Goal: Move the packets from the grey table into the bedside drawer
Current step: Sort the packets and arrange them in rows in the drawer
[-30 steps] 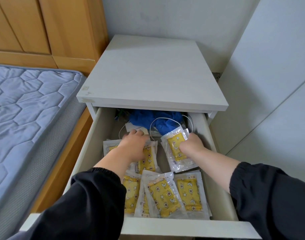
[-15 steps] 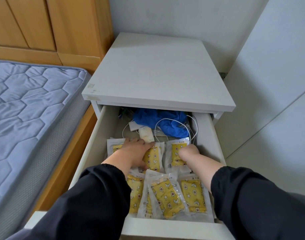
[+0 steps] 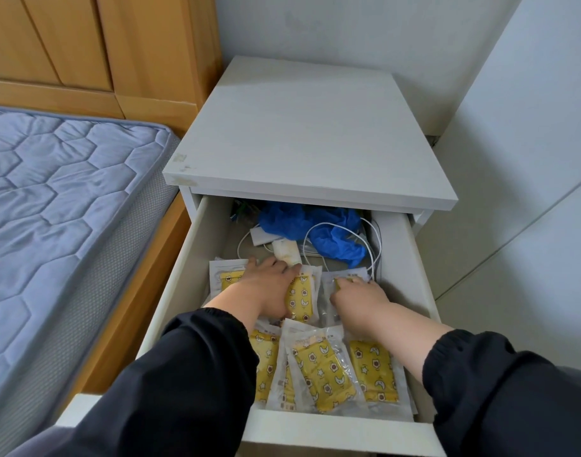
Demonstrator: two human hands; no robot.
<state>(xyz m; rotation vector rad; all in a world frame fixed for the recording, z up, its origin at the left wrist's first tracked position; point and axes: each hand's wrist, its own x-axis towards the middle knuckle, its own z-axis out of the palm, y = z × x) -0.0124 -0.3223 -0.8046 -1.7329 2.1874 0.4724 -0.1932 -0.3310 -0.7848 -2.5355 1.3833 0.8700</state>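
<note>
Since a second ago, right hand point(image 3: 356, 296) has laid its yellow packet point(image 3: 343, 282) flat at the drawer's point(image 3: 197, 258) two o'clock. Both hands press packets; left hand point(image 3: 266, 291) spread flat. Placing step; next, withdraw for more.

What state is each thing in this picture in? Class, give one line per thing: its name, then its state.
White bedside drawer: pulled open.
Yellow patterned plastic packets: lying flat in the drawer, overlapping.
Left hand: palm down, pressing on packets.
Right hand: resting on a packet, fingers curled.
Crumpled blue plastic bag: bunched at the drawer's back.
White cable: loosely looped.
White bedside cabinet top: bare.
</note>
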